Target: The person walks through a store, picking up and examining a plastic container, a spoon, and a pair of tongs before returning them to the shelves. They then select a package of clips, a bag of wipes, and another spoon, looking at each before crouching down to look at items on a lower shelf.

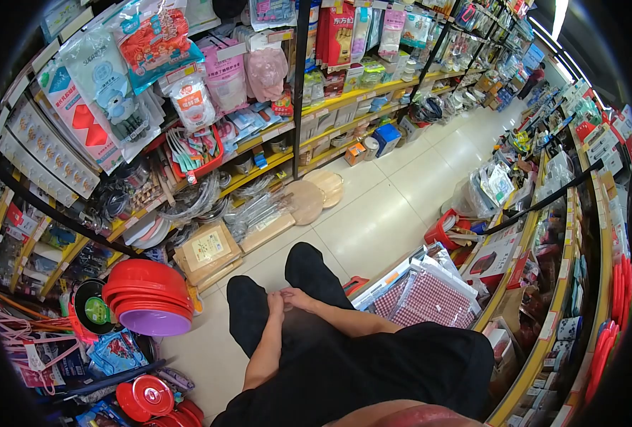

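Observation:
My left hand (276, 304) and my right hand (298, 299) meet between my knees, over the gap of my dark trousers (314, 274). The fingers of both hands are curled and pressed together. Whatever lies between them, if anything, is hidden or too small to make out. Ahead of my knees, wooden cutting boards (206, 249) lie on the floor against the shelf. To the right of my right arm are packs of red-checked cloth (433, 295), wrapped in clear plastic.
Stacked red basins (149, 288) and a frying pan (94, 306) stand at my left. Shelves hung with bagged goods (230, 78) line the far side. Another shelf (536, 313) runs along my right. The tiled aisle (408, 181) stretches away, with a person (533, 80) at its end.

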Demonstrator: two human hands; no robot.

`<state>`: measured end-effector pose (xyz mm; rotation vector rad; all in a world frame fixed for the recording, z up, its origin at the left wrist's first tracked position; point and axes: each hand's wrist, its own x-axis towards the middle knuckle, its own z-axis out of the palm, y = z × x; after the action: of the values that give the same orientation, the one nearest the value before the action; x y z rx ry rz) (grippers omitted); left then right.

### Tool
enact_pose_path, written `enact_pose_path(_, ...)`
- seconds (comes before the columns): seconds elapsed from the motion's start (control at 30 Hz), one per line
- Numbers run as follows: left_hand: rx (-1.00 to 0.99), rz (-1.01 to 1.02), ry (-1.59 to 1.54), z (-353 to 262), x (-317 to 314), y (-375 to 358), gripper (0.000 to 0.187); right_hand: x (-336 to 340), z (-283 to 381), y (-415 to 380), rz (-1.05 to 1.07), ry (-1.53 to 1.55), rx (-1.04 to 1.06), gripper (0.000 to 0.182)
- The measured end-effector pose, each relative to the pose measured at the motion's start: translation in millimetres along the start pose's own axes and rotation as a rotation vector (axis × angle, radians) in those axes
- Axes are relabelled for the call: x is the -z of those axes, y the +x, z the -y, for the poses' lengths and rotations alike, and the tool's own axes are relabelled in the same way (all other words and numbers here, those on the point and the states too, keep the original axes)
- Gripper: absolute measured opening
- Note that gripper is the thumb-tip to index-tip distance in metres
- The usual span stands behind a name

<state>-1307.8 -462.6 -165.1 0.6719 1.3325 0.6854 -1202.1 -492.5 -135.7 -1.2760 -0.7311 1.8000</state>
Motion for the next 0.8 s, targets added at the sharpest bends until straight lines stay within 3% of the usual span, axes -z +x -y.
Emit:
enact_pose_path(0.3,0.009,-0.003,-0.008,22.5,7.5,20.6,0.019,-3.7,9.9,-6.4,-0.024,-0.031,0.004,0.035)
enact_pose_path(0.8,0.016,-0.031,-0.004,4.4,1.8,5.2,0.020,-3.6,11.1,-7.7,-0.003,-0.014,-0.021,0.036)
